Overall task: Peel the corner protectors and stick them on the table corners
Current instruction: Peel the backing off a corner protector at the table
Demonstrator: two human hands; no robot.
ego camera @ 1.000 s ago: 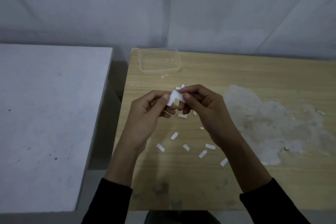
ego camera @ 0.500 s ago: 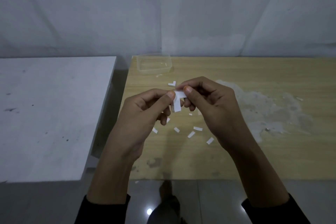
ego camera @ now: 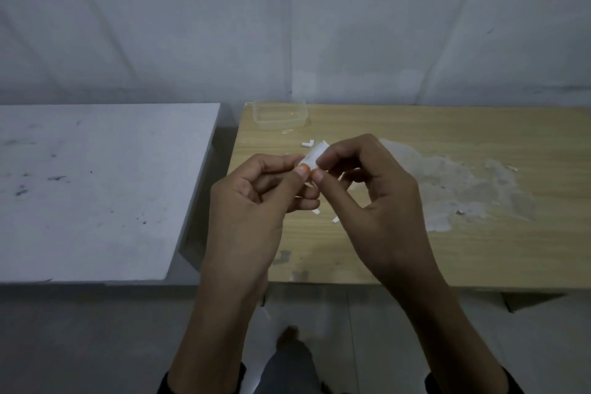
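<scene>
A small white corner protector is pinched between the fingertips of both hands, above the wooden table. My left hand holds its lower end with thumb and forefinger. My right hand grips it from the right, thumb touching the left thumb. A second L-shaped white protector lies on the table just beyond my fingers. Small white backing strips lie on the wood under my hands, mostly hidden.
A clear plastic container sits at the wooden table's far left corner. A grey table stands to the left across a narrow gap. A pale rough patch marks the wood on the right. The floor and my foot show below.
The view has pulled back, so the table's near edge and the floor now show. The protector has turned between my fingertips and my hands have stayed together on it.
</scene>
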